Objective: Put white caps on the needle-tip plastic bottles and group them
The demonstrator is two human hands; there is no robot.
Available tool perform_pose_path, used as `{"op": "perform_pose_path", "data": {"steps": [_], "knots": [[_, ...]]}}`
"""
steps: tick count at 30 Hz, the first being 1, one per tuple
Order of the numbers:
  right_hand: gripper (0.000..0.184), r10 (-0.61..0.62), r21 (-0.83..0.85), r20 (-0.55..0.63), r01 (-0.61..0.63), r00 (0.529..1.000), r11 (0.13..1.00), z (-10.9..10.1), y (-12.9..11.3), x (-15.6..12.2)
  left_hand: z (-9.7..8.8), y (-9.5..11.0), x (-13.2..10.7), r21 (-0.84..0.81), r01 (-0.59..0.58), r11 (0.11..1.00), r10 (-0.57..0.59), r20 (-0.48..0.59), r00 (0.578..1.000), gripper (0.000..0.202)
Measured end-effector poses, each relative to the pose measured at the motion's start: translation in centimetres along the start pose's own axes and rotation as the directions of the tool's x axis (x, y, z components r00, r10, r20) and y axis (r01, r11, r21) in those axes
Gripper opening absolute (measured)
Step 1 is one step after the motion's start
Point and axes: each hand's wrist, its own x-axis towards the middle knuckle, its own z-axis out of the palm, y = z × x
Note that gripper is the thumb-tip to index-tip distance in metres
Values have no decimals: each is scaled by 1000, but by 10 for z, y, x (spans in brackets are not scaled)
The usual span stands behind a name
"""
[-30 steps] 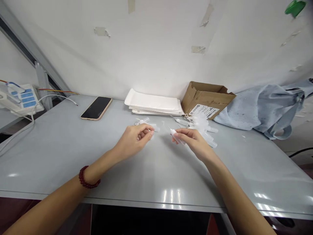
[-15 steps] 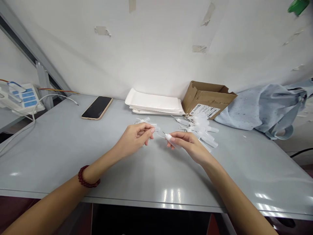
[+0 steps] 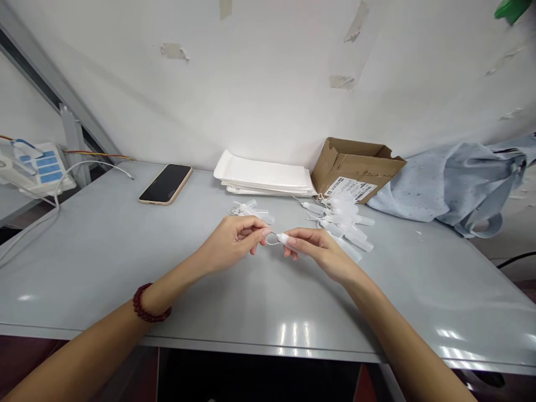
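My right hand is closed around a small white needle-tip bottle, its thin metal needle pointing left. My left hand pinches the end of the bottle's thin white cap strap at the needle tip. Whatever sits between those left fingertips is mostly hidden. The strap bows in a loop below the needle. Just beyond my right hand lies a pile of similar translucent bottles. Past my left hand is a smaller group of bottles.
Behind the bottles are a stack of white paper envelopes and an open cardboard box. A phone lies to the left, near a white cable and a power strip. Light-blue fabric lies at right.
My left hand has moved slightly right and down, bringing the strap end to the needle. The bottle in my right hand has shifted slightly left, and the hands are closer together.
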Motion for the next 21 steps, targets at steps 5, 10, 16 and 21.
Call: {"op": "perform_pose_path", "data": {"steps": [5, 10, 16, 21], "knots": [[27, -9, 7, -4, 9, 1000, 1000, 1, 0, 0, 0, -2, 0, -8, -3, 1000, 3, 7, 1000, 21], [27, -9, 14, -3, 9, 1000, 1000, 1, -1, 0, 0, -3, 1, -6, -14, 1000, 14, 14, 1000, 21], [26, -9, 13, 1, 9, 1000, 1000, 1, -2, 0, 0, -3, 1, -15, -11, 1000, 11, 21, 1000, 20], [27, -5, -8, 4, 5, 1000, 1000, 1, -2, -1, 0, -2, 1, -6, -12, 1000, 12, 22, 1000, 22]]}}
